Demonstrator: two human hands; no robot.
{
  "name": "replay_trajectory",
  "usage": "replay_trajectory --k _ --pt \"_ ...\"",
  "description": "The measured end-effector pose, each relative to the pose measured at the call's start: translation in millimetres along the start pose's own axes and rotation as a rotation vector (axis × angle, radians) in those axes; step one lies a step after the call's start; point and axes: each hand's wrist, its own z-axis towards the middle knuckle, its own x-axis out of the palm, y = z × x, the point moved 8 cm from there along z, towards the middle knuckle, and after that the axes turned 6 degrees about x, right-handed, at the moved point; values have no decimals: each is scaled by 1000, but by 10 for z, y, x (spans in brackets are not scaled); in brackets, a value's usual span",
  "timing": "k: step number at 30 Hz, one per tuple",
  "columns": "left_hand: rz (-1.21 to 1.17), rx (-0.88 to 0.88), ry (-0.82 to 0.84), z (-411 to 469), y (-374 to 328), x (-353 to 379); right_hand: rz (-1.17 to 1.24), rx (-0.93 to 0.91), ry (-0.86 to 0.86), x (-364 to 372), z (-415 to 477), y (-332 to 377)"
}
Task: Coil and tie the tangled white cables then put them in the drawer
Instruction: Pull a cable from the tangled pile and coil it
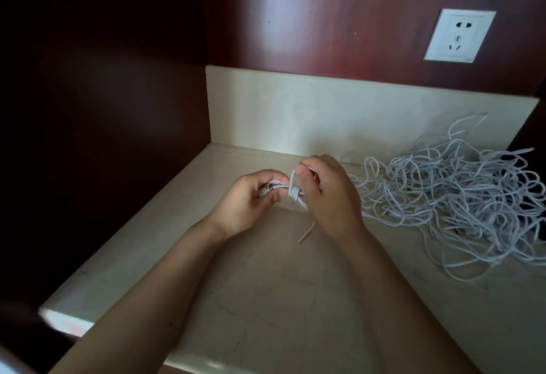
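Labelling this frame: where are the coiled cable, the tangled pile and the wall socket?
coiled cable (294, 191), head view, wrapped turns.
tangled pile (452, 193), head view, middle.
wall socket (459, 37), head view, faceplate centre.

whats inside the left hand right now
The left hand grips one end of a small coiled white cable, with its connector peeking out. How much more of the coil lies in the palm is covered.

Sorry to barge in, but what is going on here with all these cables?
A person is tying a coiled bundle of white cable over a pale counter. The left hand grips it while the right hand winds its loose end around the middle; a few turns are on. A large tangled pile lies to the right, not yet sorted.
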Motion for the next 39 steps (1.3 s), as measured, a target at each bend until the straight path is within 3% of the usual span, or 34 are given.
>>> replay_trajectory --k 4,11,18,22,28,34,39 --pt "-119 22 0 -6 -69 27 196 165 35 101 21 -204" --pt "-310 -109 -55 -8 41 49 337 147 -38 63 32 -188" --pt "-374 -100 -70 10 -23 12 384 158 -52 27 38 -174" --pt "-395 -68 -68 20 -49 -13 509 295 27 89 52 -227" --pt "-534 -56 -55 31 -59 -31 765 548 280 190 -38 -247" --pt "-543 -56 -235 28 -9 -164 511 361 390 388 -122 -83" --pt "-178 -52 -377 -22 60 -335 131 49 436 539 -191 135"
